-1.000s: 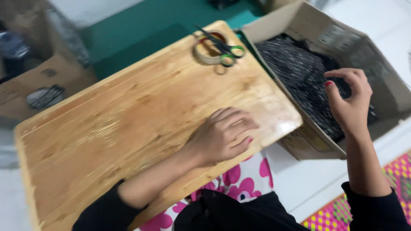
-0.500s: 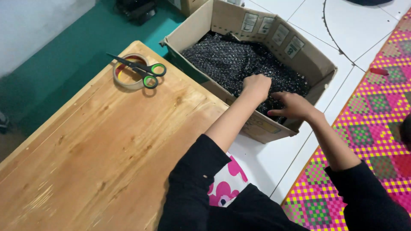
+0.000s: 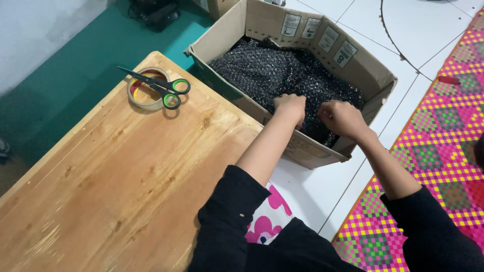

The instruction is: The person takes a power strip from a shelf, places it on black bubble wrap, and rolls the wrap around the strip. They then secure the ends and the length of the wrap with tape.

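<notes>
An open cardboard box stands on the white tiled floor beside a low wooden table. It is filled with black speckled fabric. Both my hands are inside the box at its near side. My left hand is curled with its fingers dug into the fabric. My right hand, just to the right, is also closed on the fabric. My fingertips are hidden in the cloth.
A roll of clear tape lies on the table's far corner with green-handled scissors resting on top of it. A bright pink patterned mat covers the floor at right. Green floor lies beyond the table.
My left hand left the tabletop and reached into the box beside my right hand. Both hands have now closed on the fabric, and the view has turned toward the box.
</notes>
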